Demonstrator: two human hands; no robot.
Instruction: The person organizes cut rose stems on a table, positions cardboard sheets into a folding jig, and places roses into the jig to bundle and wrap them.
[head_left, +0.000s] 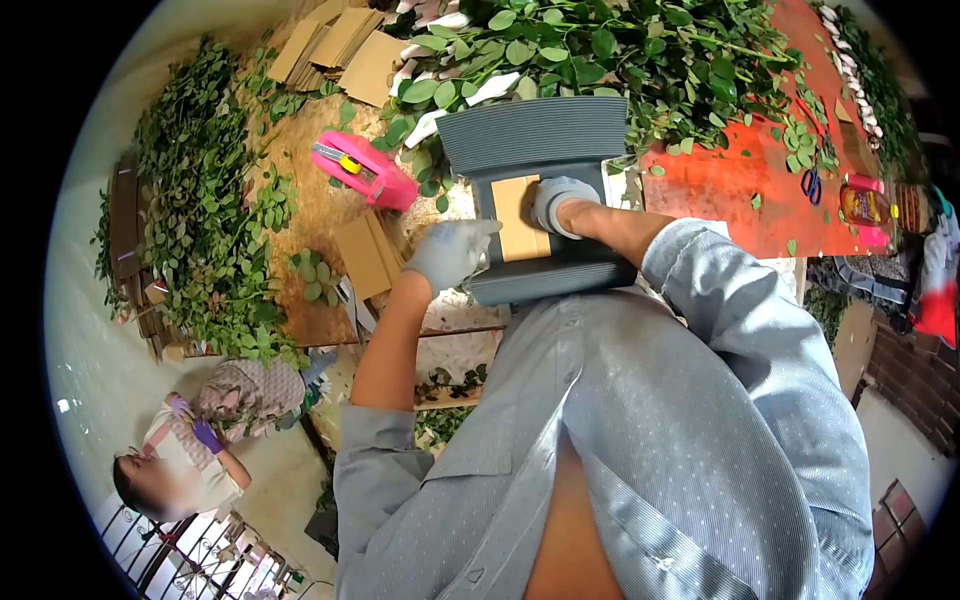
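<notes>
- Far left: left leaf pile [195, 200] deep along the bench [308, 235]; co-worker [205, 455] below it, past the bench end, purple gloves on.
- Left of center: pink tape dispenser [385, 180], yellow part on top; card stack [362, 258] nearer the body. Both crowd the left hand's side.
- Left hand [450, 255]: gloved, forefinger out at the card's left edge. Curl of the other fingers: can't tell.
- Center: cardboard piece [518, 215] lies in the dark ribbed tray [535, 140], between the hands.
- Right hand [563, 205]: gloved, at the card's right edge, fingertips hidden. Can't tell if wide, narrow or gripping.
- Tray's near lip sits close to the shirt, little room there. Far leaf pile [600, 50] hems its far side.
- Right: red surface [700, 195], scattered leaves, more room sideways. Scissors [811, 187] and labeled bottle [862, 206] near its right edge.
</notes>
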